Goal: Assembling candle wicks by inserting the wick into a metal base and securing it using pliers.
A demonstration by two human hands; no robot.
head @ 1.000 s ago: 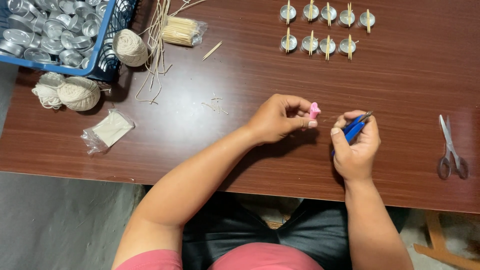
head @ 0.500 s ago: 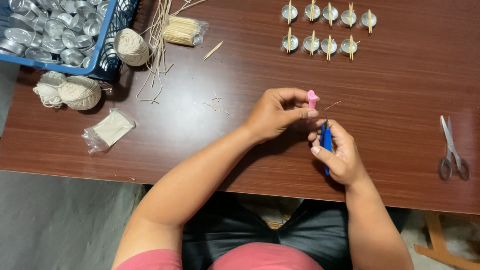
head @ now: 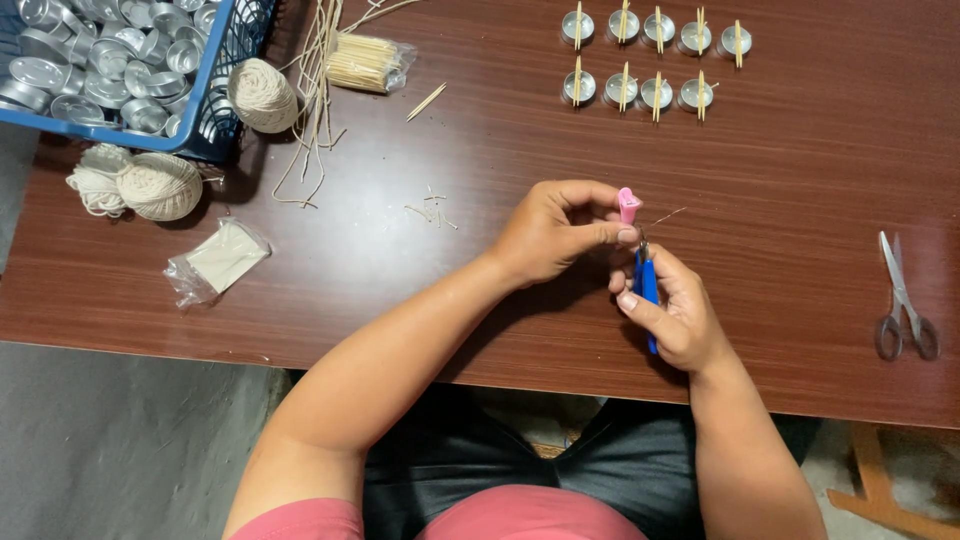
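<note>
My left hand point(head: 556, 230) pinches a small pink heart-shaped piece point(head: 628, 205) between thumb and fingers, just above the brown wooden table point(head: 450, 290). A thin wick-like strand point(head: 668, 215) sticks out to the right of the pink piece. My right hand point(head: 680, 315) grips a small blue-handled tool point(head: 648, 288), its tip pointing up at the underside of the pink piece. The two hands nearly touch at the table's middle front.
Several small metal cups with sticks laid across them point(head: 650, 55) sit in two rows at the back. Scissors point(head: 903, 300) lie at the right. A blue basket of metal cups point(head: 110, 70), balls of string point(head: 160, 185), a bundle of sticks point(head: 365, 62) and a plastic bag point(head: 222, 258) lie at the left.
My right hand has turned the blue tool from lying sideways beside the pink piece to pointing upright at its underside, and moved left toward my left hand.
</note>
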